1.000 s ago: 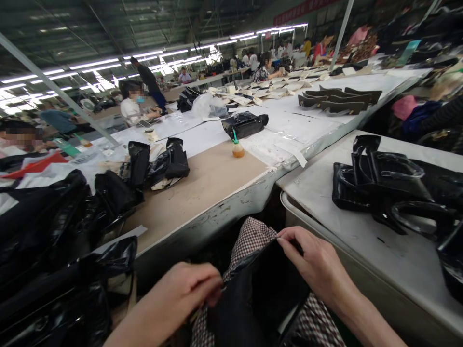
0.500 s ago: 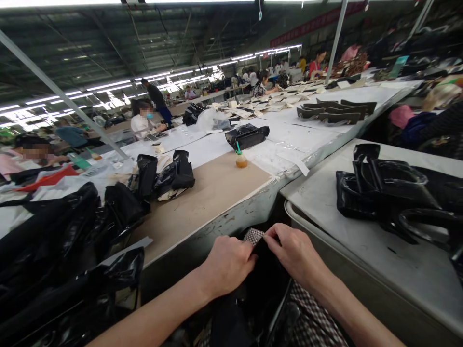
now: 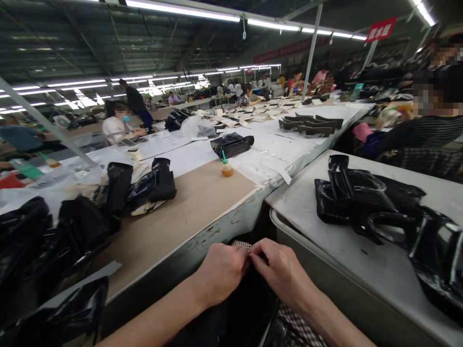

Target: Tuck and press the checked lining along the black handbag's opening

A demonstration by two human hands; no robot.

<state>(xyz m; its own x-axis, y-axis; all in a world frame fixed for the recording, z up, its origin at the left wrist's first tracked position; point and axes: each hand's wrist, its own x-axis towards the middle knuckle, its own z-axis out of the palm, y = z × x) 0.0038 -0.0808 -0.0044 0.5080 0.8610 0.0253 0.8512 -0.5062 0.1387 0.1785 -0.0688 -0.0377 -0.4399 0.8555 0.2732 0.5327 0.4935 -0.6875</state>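
Note:
Over my lap, both hands pinch the upper edge of a black bag (image 3: 248, 308), their fingertips almost meeting. My left hand (image 3: 221, 271) is closed, with its thumb and fingers on the edge. My right hand (image 3: 281, 270) is closed too, thumb and forefinger gripping beside the left fingertips. The bag's body hangs dark between my forearms, and its lower part is hard to make out. Brown-and-white checked cloth (image 3: 294, 325) shows behind and below it.
Black bags (image 3: 81, 226) crowd the left of the worktable (image 3: 188, 217); a glue bottle (image 3: 226, 168) stands midway. More black bags with wrapped handles (image 3: 361, 193) lie on the right-hand table (image 3: 307, 207). A person in a striped top (image 3: 427, 132) sits beyond it.
My view has turned slightly to the right and up, so the tables appear further left. My hands have drawn closer together on the bag's edge.

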